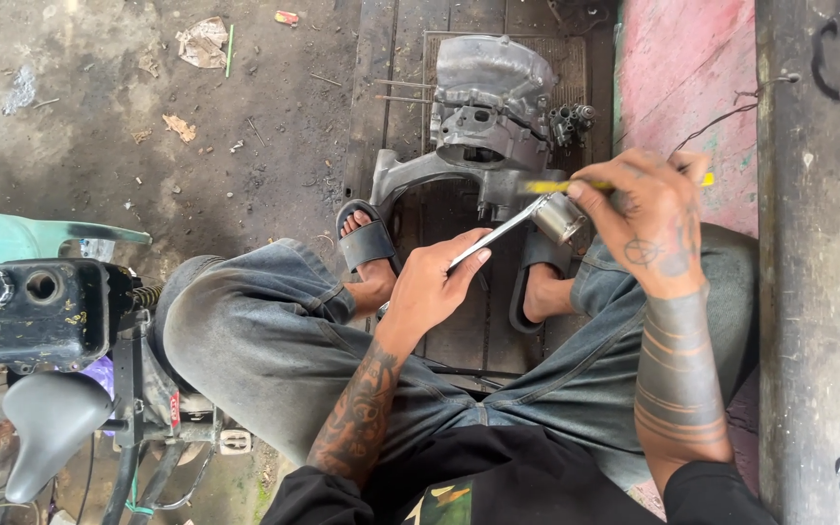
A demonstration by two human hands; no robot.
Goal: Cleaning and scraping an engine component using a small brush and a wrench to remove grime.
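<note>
I sit with knees apart in grey jeans. My left hand [432,284] grips a thin flat metal rod [498,233] that slants up to the right. Its tip meets a small round metal part, like a piston [558,216], held by my right hand [646,216]. The right hand also pinches a yellow-handled tool [561,185] lying across its fingers. Both hands hover above my sandalled feet [367,245], just in front of a grey engine casing [490,102] on the ground.
A metal floor grate [410,126] lies under the casing. A black fuel tank [39,313] and a grey saddle [51,428] of a small machine stand at the left. A pink-stained wall [682,68] and a dark concrete pillar [819,262] close the right. Litter dots the dirt floor.
</note>
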